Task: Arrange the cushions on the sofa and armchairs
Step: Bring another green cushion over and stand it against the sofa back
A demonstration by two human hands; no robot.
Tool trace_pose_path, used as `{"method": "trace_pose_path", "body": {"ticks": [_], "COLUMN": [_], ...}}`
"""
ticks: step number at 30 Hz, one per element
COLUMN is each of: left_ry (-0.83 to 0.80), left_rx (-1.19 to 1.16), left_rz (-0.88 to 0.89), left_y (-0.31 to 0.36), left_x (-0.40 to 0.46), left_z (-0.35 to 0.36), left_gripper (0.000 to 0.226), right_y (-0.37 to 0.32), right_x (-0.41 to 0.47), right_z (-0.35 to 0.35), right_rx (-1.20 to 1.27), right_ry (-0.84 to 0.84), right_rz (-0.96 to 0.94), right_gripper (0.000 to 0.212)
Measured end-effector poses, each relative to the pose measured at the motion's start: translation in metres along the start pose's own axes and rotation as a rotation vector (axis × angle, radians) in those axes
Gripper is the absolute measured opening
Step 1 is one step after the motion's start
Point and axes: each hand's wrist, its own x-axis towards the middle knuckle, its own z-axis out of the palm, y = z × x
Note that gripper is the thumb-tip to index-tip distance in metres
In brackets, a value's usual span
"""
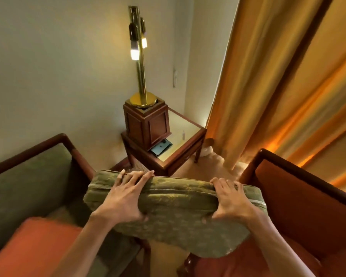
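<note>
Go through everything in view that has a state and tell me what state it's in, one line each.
Green cushion: lifted, held by both hands.
Left hand: grips the cushion's top edge.
Right hand: grips the cushion's top edge.
Lamp: on, both bulbs lit, standing on a wooden box.
Curtain: drawn, hanging to the floor.
Orange cushion: lying on the green seat.
Side table: holds the box and a blue item.
</note>
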Motion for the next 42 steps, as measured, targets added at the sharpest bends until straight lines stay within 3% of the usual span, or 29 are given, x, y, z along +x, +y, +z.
{"method": "trace_pose_path", "body": {"ticks": [4, 7, 11, 18, 22, 27, 34, 37, 40, 42], "left_ry": [-0.006, -0.016, 0.027, 0.106, 0.128, 0.239, 0.335, 0.275, 0.148, 0.178], "left_rx": [0.079, 0.094, -0.010, -0.112, -0.121, -0.053, -0.017, -0.080, -0.231, -0.270], "left_rz": [-0.107, -0.170, -0.225, -0.335, -0.411, -0.518, -0.811, -0.925, -1.057, -1.168], "left_y": [0.008, 0.018, 0.022, 0.017, -0.015, -0.082, -0.229, -0.287, -0.320, -0.332], "left_x": [-0.003, -0.012, -0.022, -0.080, -0.129, -0.211, -0.362, -0.397, -0.414, -0.429], "left_z": [0.004, 0.008, 0.012, 0.035, 0.014, -0.005, 0.009, 0.044, 0.111, 0.150], "left_gripper": [0.140, 0.135, 0.112, 0.095, 0.095, 0.097, 0.111, 0.115, 0.118, 0.115], "right_y": [-0.041, -0.067, -0.060, -0.090, -0.140, -0.243, -0.474, -0.550, -0.588, -0.604], "right_x": [0.011, 0.019, 0.021, 0.021, 0.024, 0.050, 0.078, 0.095, 0.116, 0.124], "right_z": [0.000, 0.015, 0.027, 0.019, 0.017, 0.026, 0.068, 0.115, 0.179, 0.209], "right_rx": [-0.030, -0.142, -0.070, -0.094, -0.102, 0.031, -0.051, -0.122, -0.209, -0.278], "right_ry": [-0.083, 0.075, 0.239, 0.173, 0.201, 0.112, 0.134, 0.114, -0.072, -0.107], "right_rz": [-0.121, -0.201, -0.321, -0.465, -0.607, -0.777, -1.062, -1.089, -1.043, -1.013], "right_gripper": [0.138, 0.122, 0.110, 0.111, 0.097, 0.097, 0.098, 0.101, 0.100, 0.103]}}
